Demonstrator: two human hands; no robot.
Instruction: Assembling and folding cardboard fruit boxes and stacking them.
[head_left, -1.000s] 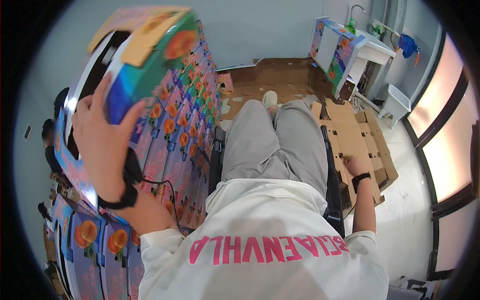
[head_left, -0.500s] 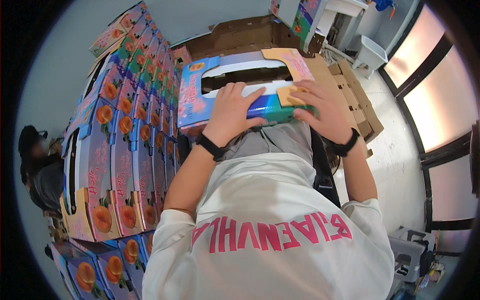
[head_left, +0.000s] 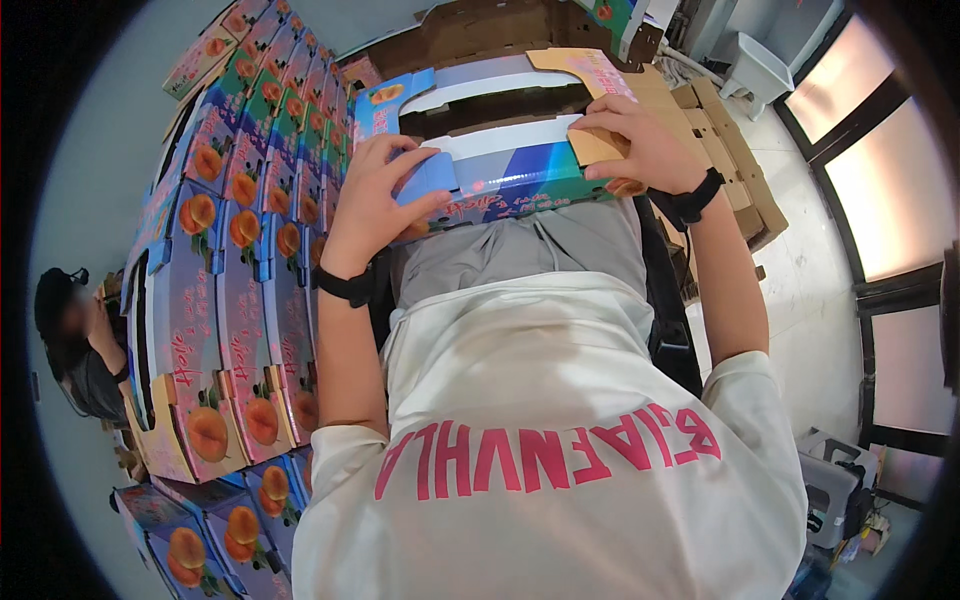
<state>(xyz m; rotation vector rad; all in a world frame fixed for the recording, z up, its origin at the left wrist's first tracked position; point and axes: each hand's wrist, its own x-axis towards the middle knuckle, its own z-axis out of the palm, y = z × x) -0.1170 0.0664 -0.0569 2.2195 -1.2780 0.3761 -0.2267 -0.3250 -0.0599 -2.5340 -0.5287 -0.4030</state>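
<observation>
A printed cardboard fruit box with a long opening in its top lies in front of my lap. My left hand grips its near left corner, fingers over the blue folded flap and thumb on the front side. At the near right corner my right hand holds the orange flap the same way, fingers on top and thumb low. White inner edges border the opening, and the inside looks dark. What the box rests on is mostly hidden under it.
Tall stacks of matching fruit boxes rise close on my left. Another person is beyond them. Behind the box is a large brown cardboard carton; more brown cardboard lies right. A white basin and grey stool stand farther right.
My left hand has slid left from the middle of the near edge to the left corner. My right hand has closed round the right corner. The box sits slightly higher in view.
</observation>
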